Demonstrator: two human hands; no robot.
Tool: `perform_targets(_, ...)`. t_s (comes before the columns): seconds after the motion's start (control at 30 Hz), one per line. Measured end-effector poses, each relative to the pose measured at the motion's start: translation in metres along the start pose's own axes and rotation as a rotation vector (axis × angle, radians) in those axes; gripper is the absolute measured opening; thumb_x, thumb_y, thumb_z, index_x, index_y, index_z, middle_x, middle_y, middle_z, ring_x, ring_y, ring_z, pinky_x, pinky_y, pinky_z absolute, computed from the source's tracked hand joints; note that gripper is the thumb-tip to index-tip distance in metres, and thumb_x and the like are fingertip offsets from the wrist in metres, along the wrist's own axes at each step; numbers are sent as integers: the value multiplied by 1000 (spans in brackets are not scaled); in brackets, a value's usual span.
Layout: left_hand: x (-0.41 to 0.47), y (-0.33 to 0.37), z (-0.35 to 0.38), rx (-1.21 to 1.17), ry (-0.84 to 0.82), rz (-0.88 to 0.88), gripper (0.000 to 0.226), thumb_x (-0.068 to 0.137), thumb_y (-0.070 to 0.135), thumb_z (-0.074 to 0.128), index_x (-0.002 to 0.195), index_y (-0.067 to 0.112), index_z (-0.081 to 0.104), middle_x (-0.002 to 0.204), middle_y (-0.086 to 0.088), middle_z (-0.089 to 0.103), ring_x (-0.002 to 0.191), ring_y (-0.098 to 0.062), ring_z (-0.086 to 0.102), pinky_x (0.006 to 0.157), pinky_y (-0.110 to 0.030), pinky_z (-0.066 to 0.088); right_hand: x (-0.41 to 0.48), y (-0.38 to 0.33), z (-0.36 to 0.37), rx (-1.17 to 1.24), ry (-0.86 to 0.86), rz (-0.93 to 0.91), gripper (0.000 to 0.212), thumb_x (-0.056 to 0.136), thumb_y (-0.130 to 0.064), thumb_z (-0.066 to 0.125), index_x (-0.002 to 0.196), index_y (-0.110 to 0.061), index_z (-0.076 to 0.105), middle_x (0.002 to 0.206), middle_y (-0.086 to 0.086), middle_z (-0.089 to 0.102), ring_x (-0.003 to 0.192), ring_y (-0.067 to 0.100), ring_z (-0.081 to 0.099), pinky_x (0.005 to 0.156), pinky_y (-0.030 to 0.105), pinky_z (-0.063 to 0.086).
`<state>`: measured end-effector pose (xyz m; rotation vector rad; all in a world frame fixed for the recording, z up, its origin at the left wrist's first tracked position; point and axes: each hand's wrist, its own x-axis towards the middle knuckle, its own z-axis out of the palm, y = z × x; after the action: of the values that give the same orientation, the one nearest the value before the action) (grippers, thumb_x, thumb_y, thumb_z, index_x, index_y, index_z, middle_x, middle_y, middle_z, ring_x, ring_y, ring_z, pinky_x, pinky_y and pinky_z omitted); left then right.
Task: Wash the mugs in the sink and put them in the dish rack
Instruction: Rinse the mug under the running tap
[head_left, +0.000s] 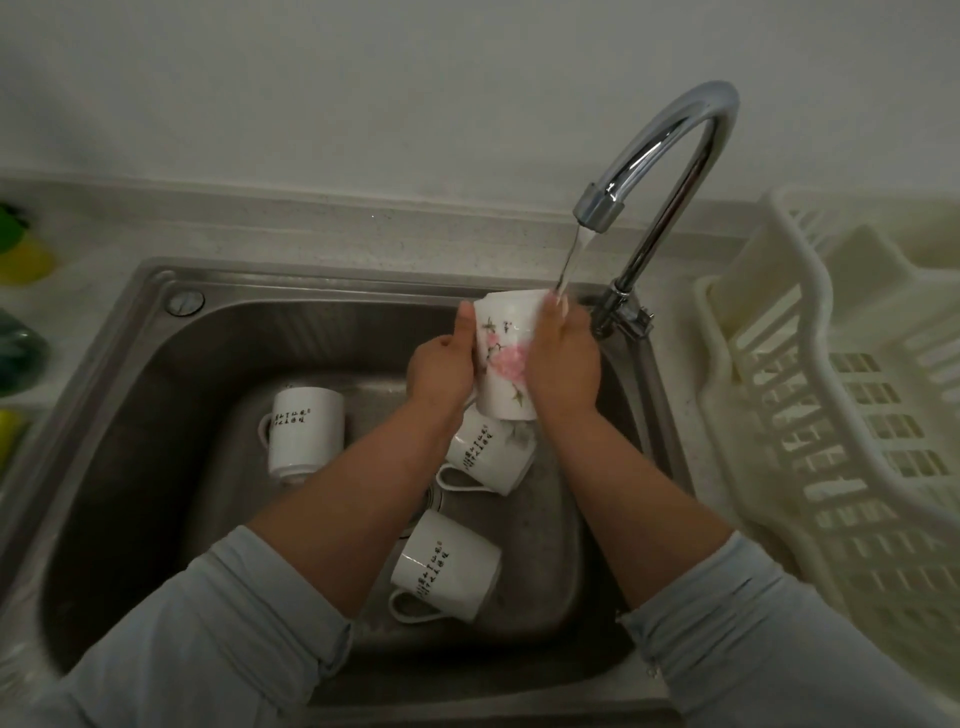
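Head view, left grip and right grip clasping flowered mug, forearms outstretched, under faucet.

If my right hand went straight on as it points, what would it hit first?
The water stream, at the fingers of the right hand; past it likely the sink back rim, depth unclear.

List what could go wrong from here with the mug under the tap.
1. The flowered mug is wet and gripped by the left hand and right hand. It may slip onto the lettered mug lying just below and chip both.
2. The faucet stands between it and the dish rack, so a hasty carry could knock it.
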<state>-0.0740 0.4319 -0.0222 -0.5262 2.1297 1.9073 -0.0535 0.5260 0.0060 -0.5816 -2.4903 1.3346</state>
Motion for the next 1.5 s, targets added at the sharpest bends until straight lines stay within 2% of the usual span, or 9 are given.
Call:
perform_targets(0.2, -15, 4, -3, 216, -8, 215, 59, 95, 55, 32, 53, 17, 50, 57, 1, 52, 56, -14, 49, 56, -27, 38, -4, 14, 3, -37, 36, -159, 63, 88, -57, 43, 131, -11, 40, 121, 9, 56, 108, 21, 56, 90, 36, 48)
perform_targets(0.43, -10, -7, 2, 267, 34, 294, 54, 90, 59, 40, 70, 18, 68, 110, -9, 60, 87, -18, 62, 76, -32, 51, 33, 2, -1, 543, -124, 592, 50, 97, -50, 32, 103, -9, 59, 78, 3, 58, 72, 17, 56, 73, 28, 46)
perform_targets(0.6, -11, -4, 6, 76, 62, 246, 56, 86, 62, 42, 71, 15, 68, 111, -19, 60, 85, -27, 65, 82, -41, 54, -5, 11, 21, -59, 5, -104, 64, 92, -53, 33, 136, -6, 36, 129, 15, 51, 117, 27, 52, 96, 37, 45)
perform_targets(0.77, -16, -2, -1, 12, -15, 195, 48, 95, 45, 44, 61, 15, 60, 82, -7, 62, 64, -11, 56, 55, -17, 42, -19, 40, 13, -132, -25, -334, 78, 86, -55, 48, 146, -12, 21, 144, 11, 36, 132, 21, 37, 106, 31, 36)
perform_targets(0.9, -18, -1, -11, 113, -152, 232, 49, 91, 56, 44, 79, 15, 69, 106, -1, 63, 96, -18, 61, 84, -33, 51, -20, 36, -5, 368, -201, 175, 50, 89, -53, 49, 121, -14, 53, 114, 7, 64, 89, 9, 66, 67, 17, 51)
perform_targets(1.07, -21, 12, -21, 381, -296, 483, 40, 96, 39, 44, 101, 9, 70, 110, 7, 50, 92, 0, 50, 80, -6, 38, 8, 37, -36, 1048, -668, 665, 74, 85, -69, 26, 116, -14, 64, 117, 20, 64, 107, 36, 60, 99, 48, 41)
perform_targets(1.2, -21, 12, -22, 474, -276, 806, 50, 87, 50, 48, 88, 7, 73, 108, 9, 54, 87, 10, 50, 76, 0, 36, 19, 53, -55, 927, -1014, 707, 83, 72, -69, 46, 139, -20, 44, 139, 23, 45, 125, 47, 43, 94, 65, 38)
perform_targets(1.33, -25, 14, -17, 584, -203, 1024, 60, 87, 50, 35, 84, 5, 74, 105, 7, 60, 92, 7, 47, 72, 1, 32, 17, 59, -61, 975, -1018, 754, 97, 57, -72, 61, 138, -21, 45, 140, 26, 42, 122, 52, 44, 80, 61, 48)
perform_targets(1.5, -28, 0, 2, 347, 41, 752, 46, 95, 41, 36, 94, 7, 68, 100, 2, 56, 94, -9, 51, 75, -17, 37, 13, 59, -53, 941, -868, 633, 81, 43, -65, 76, 112, -23, 67, 123, 16, 61, 116, 44, 51, 86, 61, 45)
